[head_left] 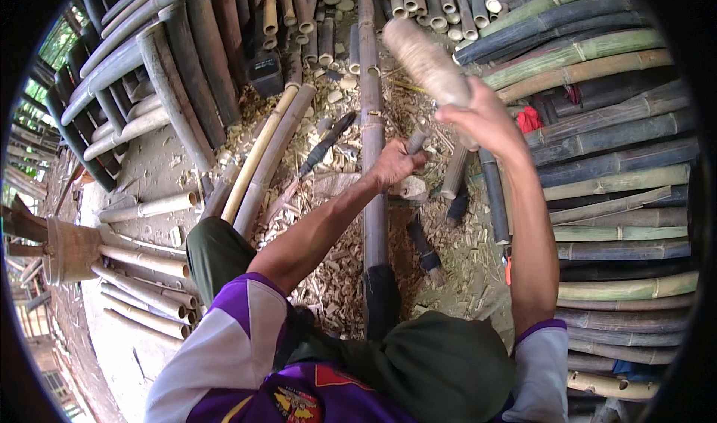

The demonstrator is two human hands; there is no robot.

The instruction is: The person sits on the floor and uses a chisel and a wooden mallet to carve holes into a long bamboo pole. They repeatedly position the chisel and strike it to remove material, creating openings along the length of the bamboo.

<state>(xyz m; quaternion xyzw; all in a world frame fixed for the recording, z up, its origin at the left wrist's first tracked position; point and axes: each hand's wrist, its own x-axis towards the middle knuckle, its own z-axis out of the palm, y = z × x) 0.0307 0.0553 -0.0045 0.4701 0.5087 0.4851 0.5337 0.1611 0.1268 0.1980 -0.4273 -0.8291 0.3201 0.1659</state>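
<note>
My right hand is raised and grips a thick pale wooden mallet, blurred and tilted up to the left. My left hand is closed around the handle of a tool set against a long dark bamboo pole. The pole runs from between my knees away from me. The tool's blade is hidden behind my hand. Wood chips cover the ground around the pole.
Stacks of green and dark bamboo poles lie on the right, grey ones at upper left, short cut tubes on the left. A long knife lies on the chips. A red cloth sits by the right stack.
</note>
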